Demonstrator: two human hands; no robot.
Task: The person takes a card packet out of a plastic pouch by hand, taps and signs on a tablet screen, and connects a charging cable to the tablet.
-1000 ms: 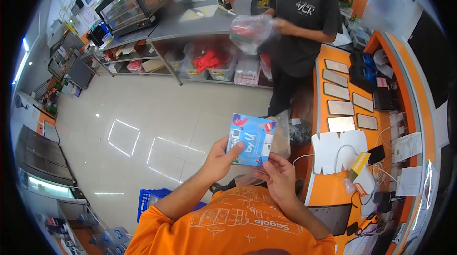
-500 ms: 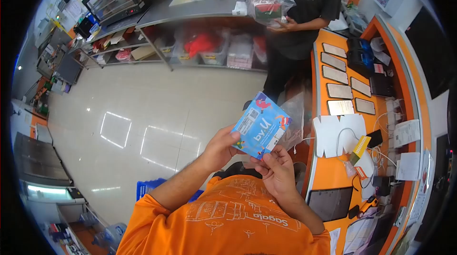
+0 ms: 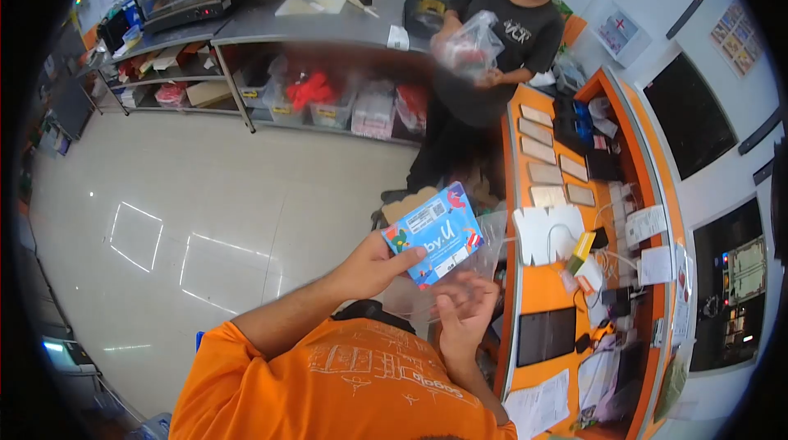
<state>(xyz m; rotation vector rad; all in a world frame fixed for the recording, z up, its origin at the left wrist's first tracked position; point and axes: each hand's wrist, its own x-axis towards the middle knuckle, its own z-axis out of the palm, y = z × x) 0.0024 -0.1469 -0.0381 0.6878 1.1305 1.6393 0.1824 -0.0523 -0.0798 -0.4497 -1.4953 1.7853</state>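
My left hand (image 3: 379, 266) grips a flat blue "by.U" packet (image 3: 439, 231) by its lower left corner, thumb laid across the printed face. The packet is tilted, with colourful figures at its edges and a white label. Just below its right edge is my right hand (image 3: 466, 309), palm turned up and fingers apart, slightly blurred, apart from the packet. Behind the packet and around the right hand's fingers shows a clear plastic bag (image 3: 494, 235); whether the hand touches it I cannot tell.
A person in a dark shirt (image 3: 521, 34) holds a clear bag (image 3: 474, 50) beside the steel counter (image 3: 320, 28). On the orange desk (image 3: 525, 286) to the right lie several phones (image 3: 538, 151), a tablet (image 3: 547, 336), cables and papers (image 3: 538, 403). Storage bins (image 3: 332, 114) stand under the counter.
My right hand has let go of the packet and opened below it. The left hand keeps hold. My view has turned to the right; the other person's bag has come lower against their body.
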